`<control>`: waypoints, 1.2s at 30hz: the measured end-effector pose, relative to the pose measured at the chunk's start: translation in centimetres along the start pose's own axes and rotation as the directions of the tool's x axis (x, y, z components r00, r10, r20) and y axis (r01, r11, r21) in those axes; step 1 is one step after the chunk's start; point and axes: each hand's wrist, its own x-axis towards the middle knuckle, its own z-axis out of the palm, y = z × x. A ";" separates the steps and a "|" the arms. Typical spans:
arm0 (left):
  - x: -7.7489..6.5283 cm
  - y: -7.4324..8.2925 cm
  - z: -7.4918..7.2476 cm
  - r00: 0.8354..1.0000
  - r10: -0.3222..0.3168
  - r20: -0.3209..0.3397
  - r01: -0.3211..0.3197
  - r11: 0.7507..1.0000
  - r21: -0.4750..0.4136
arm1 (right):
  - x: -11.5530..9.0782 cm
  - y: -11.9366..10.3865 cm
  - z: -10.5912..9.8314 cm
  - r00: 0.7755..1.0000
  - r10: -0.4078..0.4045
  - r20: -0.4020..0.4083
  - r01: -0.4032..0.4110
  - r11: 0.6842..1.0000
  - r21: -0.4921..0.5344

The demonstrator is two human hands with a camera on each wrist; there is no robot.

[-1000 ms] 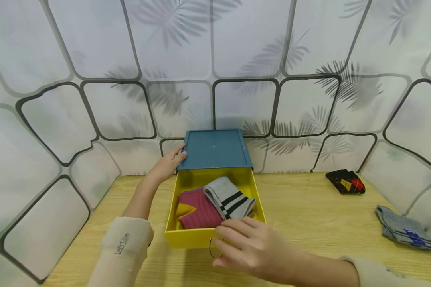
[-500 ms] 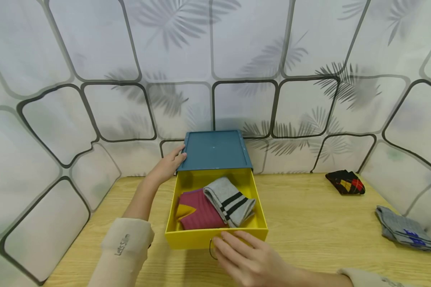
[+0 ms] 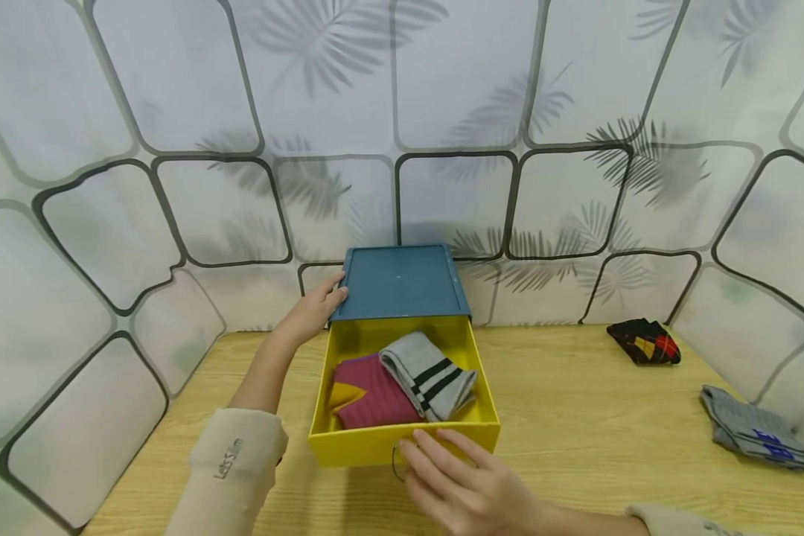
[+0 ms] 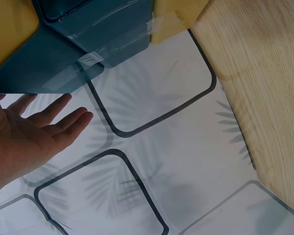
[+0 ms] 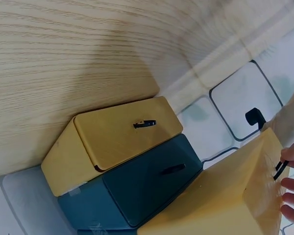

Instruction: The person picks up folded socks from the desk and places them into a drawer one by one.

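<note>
A yellow drawer stands pulled out of a drawer unit with a blue top. Inside lie a folded magenta sock with a mustard patch and a folded grey sock with black stripes. The fingertips of my right hand touch the drawer's front beside its black handle, the fingers slightly bent and spread. My left hand rests against the left edge of the unit's top; its fingers are extended in the left wrist view.
A folded black argyle sock and a folded grey sock with blue marks lie on the wooden table at the right. A closed blue drawer and a closed yellow drawer sit below the pulled-out one. A patterned wall covering stands behind.
My right hand has moved down from over the drawer's front rim onto its front face, then stayed there. The left hand and the drawer look unchanged.
</note>
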 end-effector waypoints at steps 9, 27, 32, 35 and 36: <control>0.0 0.0 0.0 1.000 0.001 -0.001 -0.001 1.000 0.002 | -0.5 0.2 0.4 0.997 0.052 0.052 -0.053 0.998 0.015; 0.1 0.0 0.0 1.000 0.000 -0.002 0.000 1.000 -0.005 | -0.3 1.7 1.7 0.974 0.154 0.165 -0.167 0.983 0.069; 0.1 0.0 0.1 1.000 -0.007 -0.004 0.007 1.000 0.007 | -0.7 2.2 2.5 0.973 0.148 0.178 -0.161 0.985 0.062; 0.1 0.0 0.1 1.000 -0.008 -0.007 0.008 1.000 0.014 | -1.3 2.4 3.2 0.971 0.151 0.184 -0.164 0.985 0.060; 0.1 0.0 0.1 1.000 -0.008 -0.008 0.008 1.000 0.016 | -1.5 2.5 3.4 0.970 0.153 0.190 -0.167 0.984 0.060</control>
